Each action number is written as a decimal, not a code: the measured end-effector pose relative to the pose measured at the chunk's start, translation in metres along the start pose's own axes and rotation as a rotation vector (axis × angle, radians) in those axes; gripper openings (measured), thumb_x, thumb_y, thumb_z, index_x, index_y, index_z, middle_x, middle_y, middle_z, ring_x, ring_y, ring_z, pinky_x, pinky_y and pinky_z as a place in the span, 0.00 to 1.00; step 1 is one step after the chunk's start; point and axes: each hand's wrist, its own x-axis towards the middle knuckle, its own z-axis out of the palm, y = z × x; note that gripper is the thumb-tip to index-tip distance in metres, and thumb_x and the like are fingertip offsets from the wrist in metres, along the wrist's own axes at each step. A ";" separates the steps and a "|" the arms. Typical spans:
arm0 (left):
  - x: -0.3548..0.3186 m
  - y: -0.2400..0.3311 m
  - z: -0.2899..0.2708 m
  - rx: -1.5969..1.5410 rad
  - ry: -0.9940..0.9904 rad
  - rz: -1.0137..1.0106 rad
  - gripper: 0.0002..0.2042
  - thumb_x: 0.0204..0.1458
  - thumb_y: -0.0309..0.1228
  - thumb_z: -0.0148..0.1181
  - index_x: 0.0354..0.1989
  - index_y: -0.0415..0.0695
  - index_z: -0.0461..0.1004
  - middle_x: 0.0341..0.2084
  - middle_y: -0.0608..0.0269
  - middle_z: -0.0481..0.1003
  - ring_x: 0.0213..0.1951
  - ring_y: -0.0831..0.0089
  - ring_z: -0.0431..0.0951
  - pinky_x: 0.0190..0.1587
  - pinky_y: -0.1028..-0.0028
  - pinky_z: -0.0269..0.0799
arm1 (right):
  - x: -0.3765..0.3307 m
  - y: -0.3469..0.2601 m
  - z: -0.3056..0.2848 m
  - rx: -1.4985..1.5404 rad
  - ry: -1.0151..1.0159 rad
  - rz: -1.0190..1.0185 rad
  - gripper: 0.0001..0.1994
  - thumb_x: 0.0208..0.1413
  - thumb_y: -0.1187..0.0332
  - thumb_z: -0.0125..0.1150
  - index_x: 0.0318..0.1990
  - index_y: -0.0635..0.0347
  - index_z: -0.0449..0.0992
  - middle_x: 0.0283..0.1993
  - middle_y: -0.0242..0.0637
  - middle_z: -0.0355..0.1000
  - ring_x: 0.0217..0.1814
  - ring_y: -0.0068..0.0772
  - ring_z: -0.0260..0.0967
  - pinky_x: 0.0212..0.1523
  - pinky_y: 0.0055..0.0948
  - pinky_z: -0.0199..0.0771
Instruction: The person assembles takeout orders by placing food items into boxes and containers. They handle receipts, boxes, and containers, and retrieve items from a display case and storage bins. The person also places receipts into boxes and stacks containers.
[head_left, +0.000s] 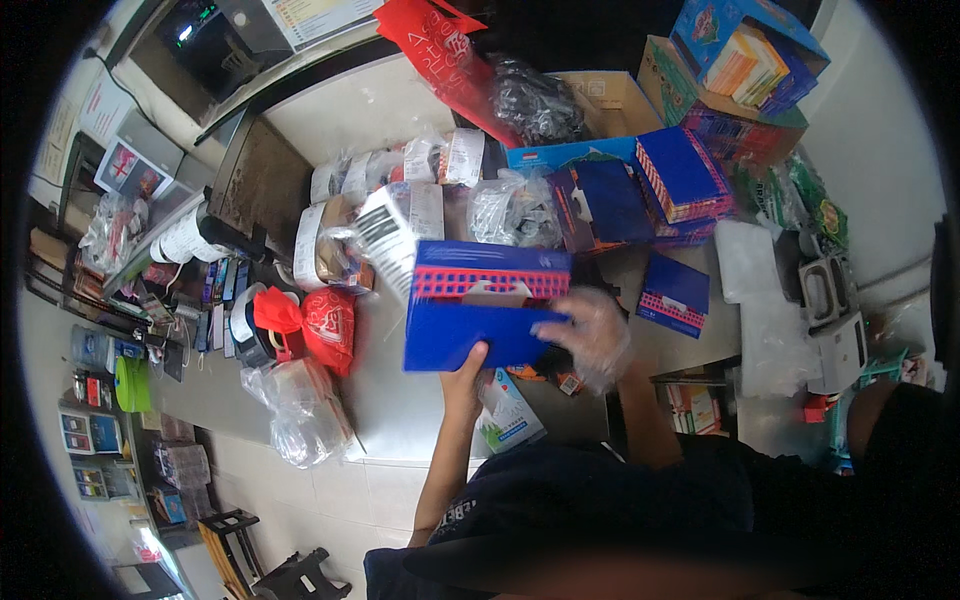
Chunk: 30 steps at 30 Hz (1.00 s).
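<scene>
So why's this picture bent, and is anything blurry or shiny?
Head view: wide fisheye lens, so edges curve near the dark rim. Same view: the blue box looks slightly soft, perhaps from movement; the lower-left clear bag catches glints; the dark shape along the bottom is out of focus.

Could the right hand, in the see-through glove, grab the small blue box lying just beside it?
Probably yes: the small blue box lies uncovered to the right of the right hand, and the left hand grips the held box.
</scene>
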 end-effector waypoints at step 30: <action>-0.368 0.028 -0.263 -0.125 1.038 0.442 0.13 0.52 0.35 0.62 0.37 0.36 0.72 0.22 0.63 0.74 0.15 0.77 0.72 0.13 0.78 0.67 | -0.079 -0.190 0.212 0.206 -0.018 -0.501 0.28 0.61 0.54 0.49 0.64 0.61 0.60 0.60 0.51 0.65 0.59 0.52 0.64 0.58 0.44 0.64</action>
